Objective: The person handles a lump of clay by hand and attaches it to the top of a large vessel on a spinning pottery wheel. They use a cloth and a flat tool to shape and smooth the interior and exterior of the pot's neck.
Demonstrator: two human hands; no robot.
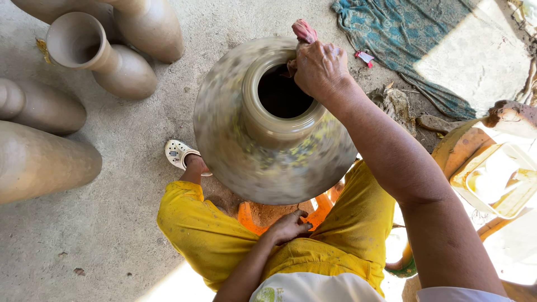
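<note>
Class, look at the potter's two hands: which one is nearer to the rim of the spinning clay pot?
Right. The right hand presses a cloth on the pot's rim; the left hand is below the pot's body.

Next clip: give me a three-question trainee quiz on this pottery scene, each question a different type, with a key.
1. True or false: the right hand presses a pink cloth against the rim of the blurred, spinning clay pot.
2. Where does the left hand rest?
A. inside the pot's mouth
B. low by the orange stool, under the pot
C. on the teal cloth
3. Fill in: the finished clay vases lie on the concrete floor to the person's ____.

Key: 1 true; 2 B; 3 left.
</note>
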